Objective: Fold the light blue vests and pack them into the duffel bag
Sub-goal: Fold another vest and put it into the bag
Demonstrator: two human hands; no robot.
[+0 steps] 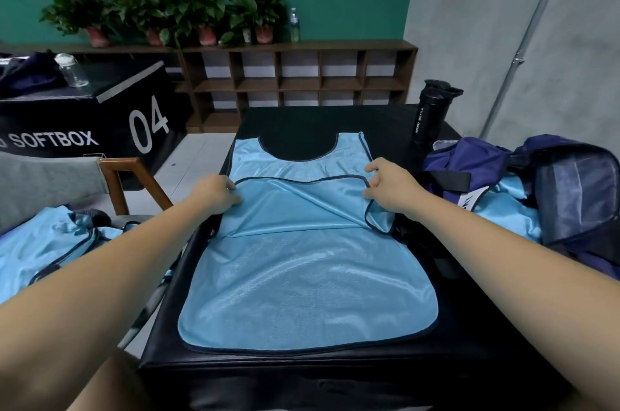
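A light blue vest with dark trim lies spread on a black padded box. Its front layer is pulled back partway, leaving a dark-edged fold line across the chest. My left hand pinches the left end of that folded edge. My right hand pinches the right end, where the armhole trim bunches up. A navy duffel bag sits open at the right on the same box, with light blue vest fabric in and beside it. More light blue vests lie in a heap at the left.
A black sport bottle stands at the box's far right corner. A wooden chair is at the left, and behind it a black box marked 04 carries a clear bottle. A shelf with potted plants lines the back wall.
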